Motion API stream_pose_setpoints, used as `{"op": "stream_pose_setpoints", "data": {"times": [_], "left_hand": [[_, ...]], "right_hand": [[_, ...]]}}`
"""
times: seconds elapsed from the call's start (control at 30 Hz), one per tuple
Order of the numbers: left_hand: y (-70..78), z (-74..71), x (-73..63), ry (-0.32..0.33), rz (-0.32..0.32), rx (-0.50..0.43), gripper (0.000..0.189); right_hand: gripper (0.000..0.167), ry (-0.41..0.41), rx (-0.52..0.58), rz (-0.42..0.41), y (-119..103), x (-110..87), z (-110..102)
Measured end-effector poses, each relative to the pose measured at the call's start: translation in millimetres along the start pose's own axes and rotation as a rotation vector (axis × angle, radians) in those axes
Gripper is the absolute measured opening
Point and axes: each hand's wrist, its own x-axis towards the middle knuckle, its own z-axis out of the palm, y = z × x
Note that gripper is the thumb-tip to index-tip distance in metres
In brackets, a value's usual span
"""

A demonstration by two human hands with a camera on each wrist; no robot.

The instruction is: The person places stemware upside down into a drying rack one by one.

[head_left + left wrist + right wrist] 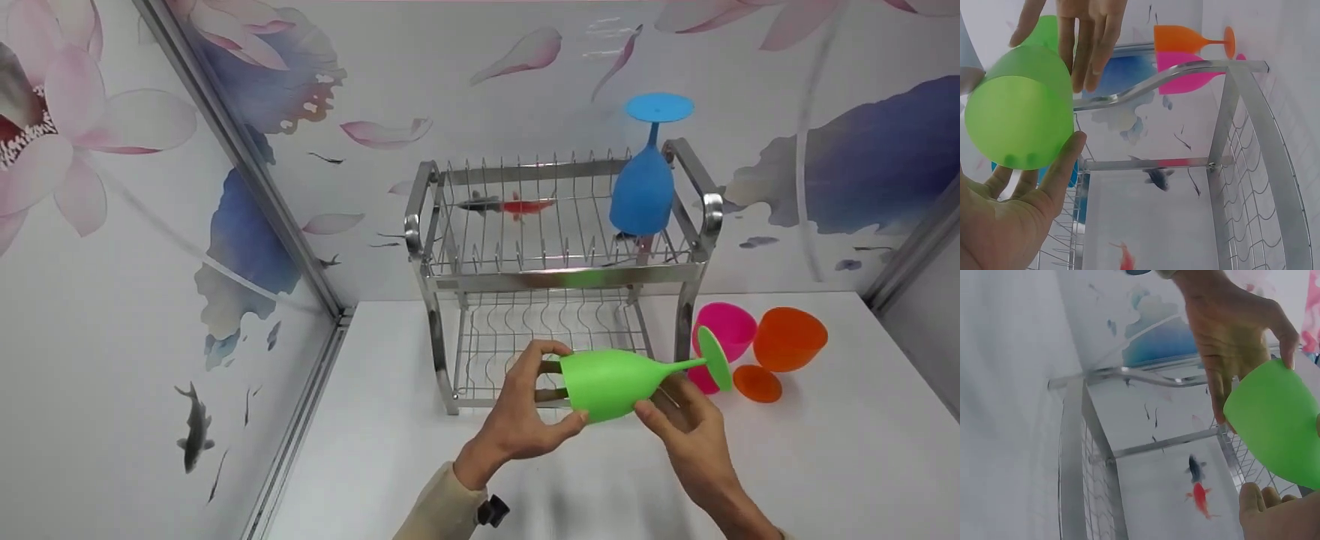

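Observation:
A green plastic goblet (611,382) lies sideways in the air between both hands, in front of the dish rack (570,279). Its mouth points left and its foot points right. My left hand (521,420) grips the bowl near the rim, the thumb on the near side and the fingers around the far side. My right hand (694,442) holds the bowl's narrow end by the stem, its thumb on the near side; some of its fingers are hidden behind. The left wrist view looks at the goblet's mouth end, with the left palm (999,225) beside it.
A blue goblet (643,191) stands upside down at the right of the rack's upper tier. Right of the rack, a pink goblet (724,330) and an orange goblet (789,339) stand upright on the white table (847,450). Patterned wall panels (480,97) rise behind and left.

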Motion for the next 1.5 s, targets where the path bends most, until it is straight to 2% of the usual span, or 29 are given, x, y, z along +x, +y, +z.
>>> {"op": "stream_pose_setpoints", "data": {"times": [0.1, 0.23, 0.5, 0.67, 0.77, 0.87, 0.97, 1.07, 1.2, 1.33, 1.4, 1.5], "left_hand": [[-1.0, 3.3, -0.1, -0.003, 0.021, 0.002, 0.066], [-2.5, 5.2, -0.3, 0.000, 0.037, 0.005, 0.066], [0.1, 1.7, -0.4, -0.011, 0.036, 0.007, 0.067], [-0.5, -11.2, -5.9, -0.004, 0.041, 0.018, 0.074], [-8.1, -27.1, -10.7, 0.044, 0.041, 0.040, 0.072], [-20.3, -47.2, -13.8, 0.134, 0.022, 0.115, 0.069], [-34.2, -68.2, -15.2, 0.255, -0.005, 0.242, 0.065], [-47.6, -88.3, -16.8, 0.378, -0.026, 0.361, 0.059], [-62.7, -109.1, -19.2, 0.518, -0.041, 0.463, 0.052], [-76.4, -119.2, -21.4, 0.601, -0.105, 0.477, 0.053], [-83.4, -119.5, -23.1, 0.610, -0.163, 0.453, 0.055], [-94.5, -115.6, -26.7, 0.589, -0.249, 0.424, 0.055]], "right_hand": [[0.062, -0.014, 0.162, 0.037, 0, 1.2, 6], [0.057, -0.005, 0.292, 0.040, 2, 0.3, 17], [0.052, 0.005, 0.305, 0.026, 0, 0.6, 21], [0.051, 0.021, 0.224, -0.049, -12, 3.4, 13], [0.052, 0.022, 0.171, -0.074, -26, 8.4, 6], [0.053, 0.016, 0.084, -0.091, -42, 16.1, -2], [0.056, -0.002, -0.019, -0.135, -60, 25.2, -10], [0.058, -0.039, -0.118, -0.208, -78, 35.1, -15], [0.060, -0.092, -0.267, -0.326, -101, 49.6, -18], [0.061, -0.127, -0.381, -0.382, -128, 63.7, -18], [0.062, -0.145, -0.426, -0.389, -141, 69.5, -17], [0.061, -0.174, -0.480, -0.398, -160, 77.8, -16]]}}
